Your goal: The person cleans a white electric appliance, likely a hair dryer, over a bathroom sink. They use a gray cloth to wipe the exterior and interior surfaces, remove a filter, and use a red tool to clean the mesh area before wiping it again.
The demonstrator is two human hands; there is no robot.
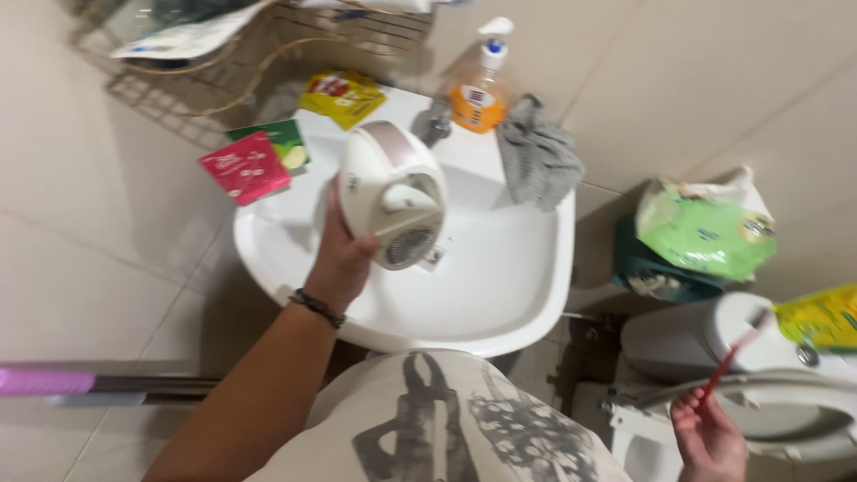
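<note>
A: Left hand (pixel 344 254)?
B: Wrapped tight round a white plastic electric kettle (pixel 393 192), tilted on its side above the white ceramic basin (pixel 509 295).
A: Right hand (pixel 710 437)?
B: Low at the right, fingers pinched shut on a red toothbrush (pixel 730 357), bristle end up over the white toilet cistern (pixel 705 335).
A: Around the basin?
B: Orange-labelled pump soap bottle (pixel 480 80) and crumpled grey cloth (pixel 538 156) at the back rim; red sachet (pixel 245 167), green sachet (pixel 284 143) and yellow sachet (pixel 344 95) on the left.
</note>
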